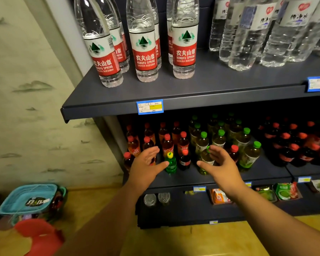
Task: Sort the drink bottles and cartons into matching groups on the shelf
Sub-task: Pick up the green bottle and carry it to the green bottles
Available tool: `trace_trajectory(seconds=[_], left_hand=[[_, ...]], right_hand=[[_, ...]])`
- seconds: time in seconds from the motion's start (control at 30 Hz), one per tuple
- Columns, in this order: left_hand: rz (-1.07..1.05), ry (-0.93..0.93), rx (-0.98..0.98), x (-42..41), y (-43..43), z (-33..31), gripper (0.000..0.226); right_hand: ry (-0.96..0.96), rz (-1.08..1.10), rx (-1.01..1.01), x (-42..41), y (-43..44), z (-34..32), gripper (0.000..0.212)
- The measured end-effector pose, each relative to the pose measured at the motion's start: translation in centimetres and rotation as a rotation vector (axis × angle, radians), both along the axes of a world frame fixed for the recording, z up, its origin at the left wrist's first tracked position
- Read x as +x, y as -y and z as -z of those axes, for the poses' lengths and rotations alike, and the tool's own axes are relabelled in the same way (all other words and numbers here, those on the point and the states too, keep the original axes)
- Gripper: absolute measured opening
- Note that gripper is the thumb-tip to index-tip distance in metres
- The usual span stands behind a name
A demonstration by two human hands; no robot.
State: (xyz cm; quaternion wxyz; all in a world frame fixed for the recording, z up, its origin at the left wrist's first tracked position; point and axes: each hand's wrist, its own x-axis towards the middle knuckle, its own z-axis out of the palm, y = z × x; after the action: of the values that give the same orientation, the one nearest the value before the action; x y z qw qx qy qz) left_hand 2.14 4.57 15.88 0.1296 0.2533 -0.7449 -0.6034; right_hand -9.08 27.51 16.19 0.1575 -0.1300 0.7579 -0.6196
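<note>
Both hands are at the front of the middle shelf (220, 179). Each grip is open, fingers extended, holding nothing. The left hand (146, 163) and right hand (219, 163) flank two apparent strays standing upright between them: a yellow-capped green bottle (170, 164) and a small dark cola bottle (185, 159). Recommended: take each by the body, lift straight up, and avoid knocking the green-capped tea bottles (201, 143) by the right hand.
</note>
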Motion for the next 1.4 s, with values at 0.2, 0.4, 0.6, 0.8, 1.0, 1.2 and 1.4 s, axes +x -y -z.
trace_trajectory(seconds=[0.2,0.4,0.6,0.8,1.0,1.2,1.4], left_hand=[[0.023,0.014,0.039,0.5,-0.6,0.8,0.067],[0.017,0.049,0.046,0.9,-0.4,2.4,0.071],[0.002,0.072,0.082,-0.6,-0.1,4.8,0.077],[-0.037,0.14,0.076,-3.2,-0.3,9.7,0.081],[-0.049,0.247,0.056,-5.8,-0.2,16.2,0.09],[-0.096,0.265,0.093,-10.3,0.6,20.7,0.108],[-0.146,0.279,-0.005,-13.7,1.8,25.0,0.092]], right_hand=[[0.019,-0.001,-0.031,0.4,0.6,0.6,0.083],[0.048,0.003,-0.05,0.5,1.0,1.6,0.077],[0.049,0.052,-0.056,0.5,1.2,2.7,0.068],[0.071,0.085,-0.013,-0.2,2.1,6.5,0.063],[0.13,0.083,-0.001,-1.6,2.8,10.9,0.061],[0.175,0.084,-0.02,-3.1,2.8,14.8,0.053],[0.202,0.088,-0.05,-4.5,2.8,17.1,0.053]])
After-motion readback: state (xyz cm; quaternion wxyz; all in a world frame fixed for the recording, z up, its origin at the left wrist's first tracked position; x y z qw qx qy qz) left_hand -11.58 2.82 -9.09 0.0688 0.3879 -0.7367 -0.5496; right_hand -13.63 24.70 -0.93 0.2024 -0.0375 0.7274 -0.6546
